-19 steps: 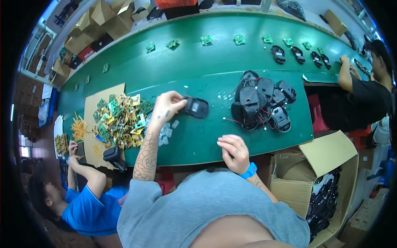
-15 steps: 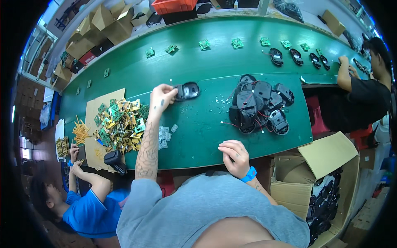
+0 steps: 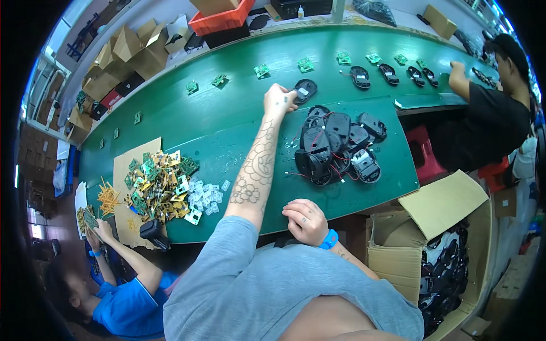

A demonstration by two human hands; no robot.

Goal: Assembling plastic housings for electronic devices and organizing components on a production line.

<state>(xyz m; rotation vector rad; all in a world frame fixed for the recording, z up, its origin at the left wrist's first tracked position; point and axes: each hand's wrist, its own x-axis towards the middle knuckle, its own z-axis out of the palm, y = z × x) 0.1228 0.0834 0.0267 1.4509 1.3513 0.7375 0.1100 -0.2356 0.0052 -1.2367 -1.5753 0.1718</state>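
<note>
My left hand (image 3: pixel 280 101) reaches far out over the green table, its fingertips pinching the near edge of a black oval plastic housing (image 3: pixel 305 90). That housing is at the right end of a spaced row of green circuit boards (image 3: pixel 262 70), a little nearer to me. My right hand (image 3: pixel 307 220) rests at the table's front edge, fingers curled together with nothing visible in them. Between my hands, to the right, lies a heap of black housings (image 3: pixel 336 142) with thin red wires. Small clear plastic pieces (image 3: pixel 205 196) lie left of my left forearm.
A pile of green and yellow circuit boards (image 3: pixel 162 179) covers cardboard at left. Further black housings (image 3: pixel 360 77) stand along the far right. An open carton (image 3: pixel 398 267) of black parts is at my right. Co-workers sit at lower left (image 3: pixel 133 307) and far right (image 3: pixel 483 125).
My left hand has carried the black housing away from me and to the right, toward the row of boards. The right hand stays by the table edge. My view has shifted slightly.
</note>
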